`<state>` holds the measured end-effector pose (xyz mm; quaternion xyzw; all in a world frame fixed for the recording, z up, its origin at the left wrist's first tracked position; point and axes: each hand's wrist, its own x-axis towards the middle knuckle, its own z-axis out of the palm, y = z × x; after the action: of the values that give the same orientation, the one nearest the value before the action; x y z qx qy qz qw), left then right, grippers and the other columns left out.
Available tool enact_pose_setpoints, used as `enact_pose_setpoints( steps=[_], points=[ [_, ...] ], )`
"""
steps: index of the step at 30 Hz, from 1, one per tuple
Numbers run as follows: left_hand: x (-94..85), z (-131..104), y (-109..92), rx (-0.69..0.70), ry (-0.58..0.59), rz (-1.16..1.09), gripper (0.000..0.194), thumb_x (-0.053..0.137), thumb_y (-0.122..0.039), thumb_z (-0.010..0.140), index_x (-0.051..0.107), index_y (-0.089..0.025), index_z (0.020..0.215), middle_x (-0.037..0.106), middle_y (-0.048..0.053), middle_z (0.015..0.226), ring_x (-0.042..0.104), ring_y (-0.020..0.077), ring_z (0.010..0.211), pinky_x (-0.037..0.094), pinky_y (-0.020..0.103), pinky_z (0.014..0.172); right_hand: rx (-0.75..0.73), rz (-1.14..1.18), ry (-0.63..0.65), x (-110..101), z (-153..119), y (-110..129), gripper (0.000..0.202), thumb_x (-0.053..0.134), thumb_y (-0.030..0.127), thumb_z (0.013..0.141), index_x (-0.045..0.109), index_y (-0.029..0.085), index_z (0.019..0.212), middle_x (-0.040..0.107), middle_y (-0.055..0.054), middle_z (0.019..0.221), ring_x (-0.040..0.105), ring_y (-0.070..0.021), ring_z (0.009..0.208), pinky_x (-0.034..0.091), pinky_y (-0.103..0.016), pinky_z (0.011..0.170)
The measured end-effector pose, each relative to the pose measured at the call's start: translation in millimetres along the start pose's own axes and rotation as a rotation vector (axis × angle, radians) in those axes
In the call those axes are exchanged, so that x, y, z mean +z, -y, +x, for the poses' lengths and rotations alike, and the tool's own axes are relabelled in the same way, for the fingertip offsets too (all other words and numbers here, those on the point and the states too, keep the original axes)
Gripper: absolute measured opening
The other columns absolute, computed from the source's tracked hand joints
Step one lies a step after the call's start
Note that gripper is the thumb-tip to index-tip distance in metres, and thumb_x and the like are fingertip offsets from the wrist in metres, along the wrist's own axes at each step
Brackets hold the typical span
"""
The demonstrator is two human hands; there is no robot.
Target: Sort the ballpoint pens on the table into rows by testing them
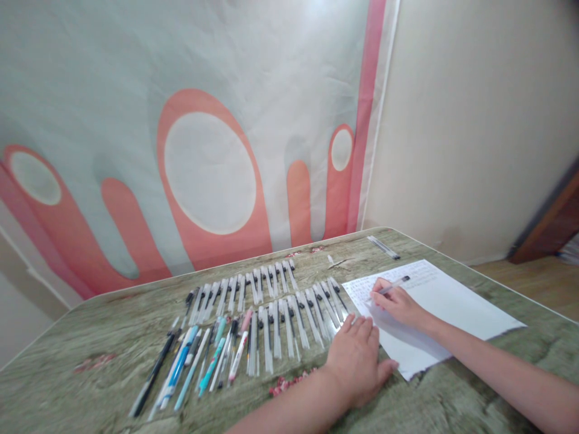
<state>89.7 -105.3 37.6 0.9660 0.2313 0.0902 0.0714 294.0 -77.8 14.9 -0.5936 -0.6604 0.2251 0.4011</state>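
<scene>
A pen (388,286) with a clear barrel and a dark end is pinched in my right hand (398,304), its tip down on a white sheet of paper (456,313). Small handwriting covers the upper left part of that sheet. My left hand (355,358) lies flat, palm down, at the sheet's left edge, fingers stretched out and holding nothing. Just left of it, clear pens with black parts (289,328) lie side by side in a row. Whether the left fingertips touch the paper I cannot tell.
A second row of clear pens (221,295) lies farther back. Coloured pens (212,364) are grouped at the front left, beside a black pen (154,374). Several thin pens or refills (383,247) lie beyond the paper. A small white cap-like piece (330,260) rests near the wood-patterned table's far edge.
</scene>
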Motion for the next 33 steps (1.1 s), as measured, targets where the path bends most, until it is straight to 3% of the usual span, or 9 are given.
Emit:
enact_pose_setpoints(
  steps=[26,33],
  points=[
    [-3.0,-1.0,-1.2,-0.003,0.012,0.029,0.061,0.015,-0.052,0.083,0.039,-0.011,0.122,0.040,0.011,0.129,0.029,0.0216,0.121,0.010,0.038,0.104,-0.027,0.005,-0.012,0.0,-1.3,1.2,0.016,0.044,0.030,0.077,0.048,0.019,0.065,0.048,0.003,0.058,0.045,-0.0116,0.053,0.037,-0.025,0.053],
    [-4.3,-0.3,-0.4,0.001,0.006,0.012,0.062,0.014,-0.052,0.083,0.040,-0.011,0.122,0.041,0.011,0.128,0.030,0.0215,0.121,0.010,0.038,0.104,0.010,0.002,-0.100,0.9,1.2,-7.6,0.018,0.044,0.032,0.077,0.046,0.021,0.063,0.049,0.002,0.055,0.047,-0.0129,0.054,0.037,-0.026,0.054]
  ],
)
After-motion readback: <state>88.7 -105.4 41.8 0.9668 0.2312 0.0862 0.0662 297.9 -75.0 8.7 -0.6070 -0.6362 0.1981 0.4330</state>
